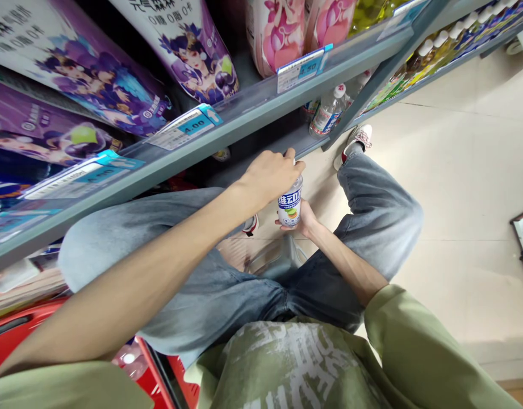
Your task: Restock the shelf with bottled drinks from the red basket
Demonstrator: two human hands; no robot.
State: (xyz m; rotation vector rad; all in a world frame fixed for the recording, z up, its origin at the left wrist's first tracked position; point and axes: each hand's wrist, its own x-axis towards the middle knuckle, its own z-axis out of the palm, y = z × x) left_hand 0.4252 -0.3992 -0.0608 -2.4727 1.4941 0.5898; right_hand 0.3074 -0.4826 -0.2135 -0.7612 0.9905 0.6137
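In the middle of the head view I hold a drink bottle (290, 201) with a white, blue and green label, slightly tilted, between both hands. My left hand (270, 176) is closed over its neck and top from above, hiding most of the cap. Around the lower part, my right hand (307, 218) wraps from the right, fingers beneath the base. Both hands are over my lap, just in front of the shelf edge. Behind them, on the bottom shelf, stands a clear bottle (327, 112) with a white cap.
Large purple-and-white bottles (193, 51) and pink bottles (276, 34) line the upper shelf, above price tags (187, 128). A red basket (167, 375) holding a bottle is at my left. Under me is a grey stool (278, 258). More bottles (440, 42) stand along the far shelf.
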